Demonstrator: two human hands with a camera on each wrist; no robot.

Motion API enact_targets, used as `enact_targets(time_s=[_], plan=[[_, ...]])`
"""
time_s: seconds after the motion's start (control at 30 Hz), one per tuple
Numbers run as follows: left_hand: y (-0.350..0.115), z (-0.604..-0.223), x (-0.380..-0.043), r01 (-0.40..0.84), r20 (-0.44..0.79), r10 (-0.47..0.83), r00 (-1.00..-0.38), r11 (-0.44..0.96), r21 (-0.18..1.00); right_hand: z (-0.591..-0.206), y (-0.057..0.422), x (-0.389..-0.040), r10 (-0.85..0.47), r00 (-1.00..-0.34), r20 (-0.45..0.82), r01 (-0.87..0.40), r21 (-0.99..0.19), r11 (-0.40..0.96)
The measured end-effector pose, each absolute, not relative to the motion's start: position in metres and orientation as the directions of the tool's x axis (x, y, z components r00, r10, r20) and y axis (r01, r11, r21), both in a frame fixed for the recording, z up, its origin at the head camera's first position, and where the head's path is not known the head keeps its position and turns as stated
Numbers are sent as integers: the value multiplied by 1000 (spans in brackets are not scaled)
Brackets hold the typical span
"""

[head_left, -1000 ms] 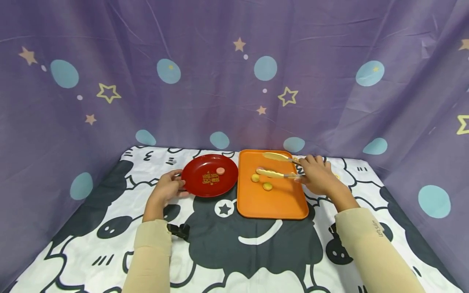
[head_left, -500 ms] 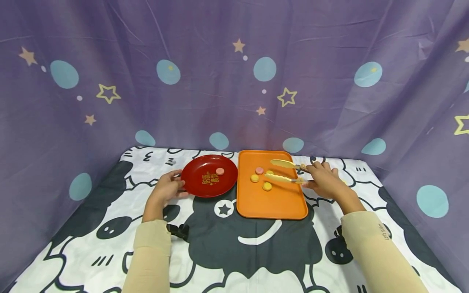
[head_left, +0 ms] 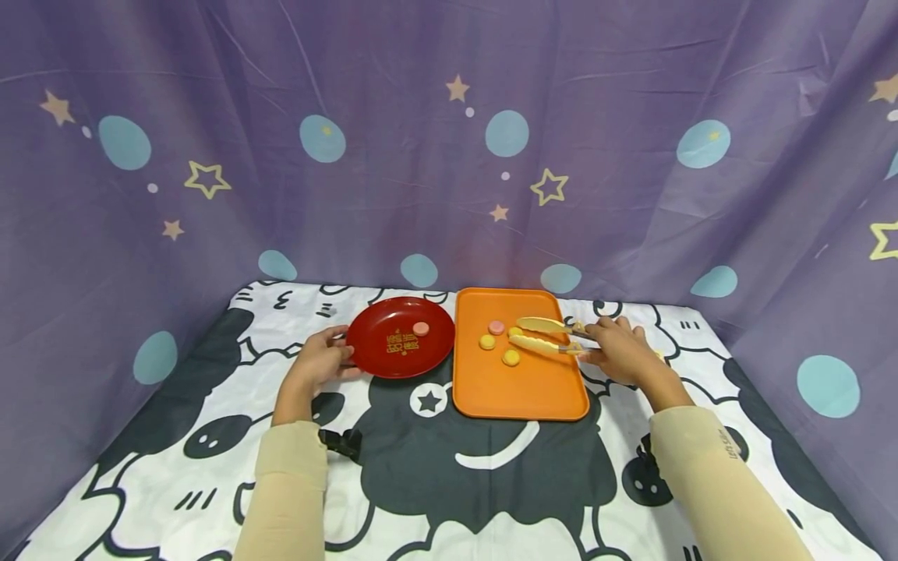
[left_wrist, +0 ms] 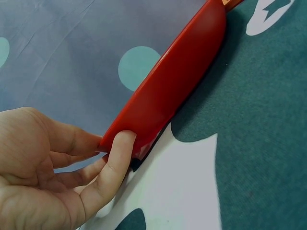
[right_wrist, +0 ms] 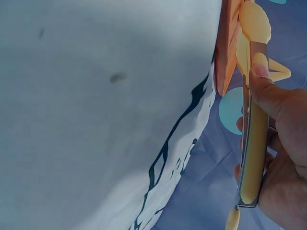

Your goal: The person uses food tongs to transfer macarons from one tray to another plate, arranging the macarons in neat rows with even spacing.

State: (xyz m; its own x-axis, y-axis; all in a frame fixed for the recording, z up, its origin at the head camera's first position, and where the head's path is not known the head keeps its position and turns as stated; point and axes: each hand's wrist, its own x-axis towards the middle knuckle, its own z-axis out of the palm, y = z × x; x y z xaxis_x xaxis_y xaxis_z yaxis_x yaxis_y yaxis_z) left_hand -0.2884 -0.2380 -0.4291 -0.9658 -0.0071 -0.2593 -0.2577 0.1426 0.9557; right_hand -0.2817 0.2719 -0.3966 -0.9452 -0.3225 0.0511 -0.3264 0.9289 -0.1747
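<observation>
1. Gripping the yellow tongs, the right hand points them leftward, right of frame centre.
2. Yellow disc appears between their tips, on orange tray; contact unclear.
3. Left hand, farther, pinches red plate.

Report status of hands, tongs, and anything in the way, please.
Left hand grips plate. Right hand holds open tongs over tray. Pink disc near them, possibly in the way.

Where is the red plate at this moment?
In the head view, the red plate is just left of the orange tray, with the left hand holding its left edge.
</observation>
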Motion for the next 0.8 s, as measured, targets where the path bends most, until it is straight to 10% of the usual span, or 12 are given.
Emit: enact_targets(time_s=[0.8], plan=[[-239,-430,-289,-268,-268,-17,-963,139,953,-402,276,-282,-320,-945,74,-328,-164,931]])
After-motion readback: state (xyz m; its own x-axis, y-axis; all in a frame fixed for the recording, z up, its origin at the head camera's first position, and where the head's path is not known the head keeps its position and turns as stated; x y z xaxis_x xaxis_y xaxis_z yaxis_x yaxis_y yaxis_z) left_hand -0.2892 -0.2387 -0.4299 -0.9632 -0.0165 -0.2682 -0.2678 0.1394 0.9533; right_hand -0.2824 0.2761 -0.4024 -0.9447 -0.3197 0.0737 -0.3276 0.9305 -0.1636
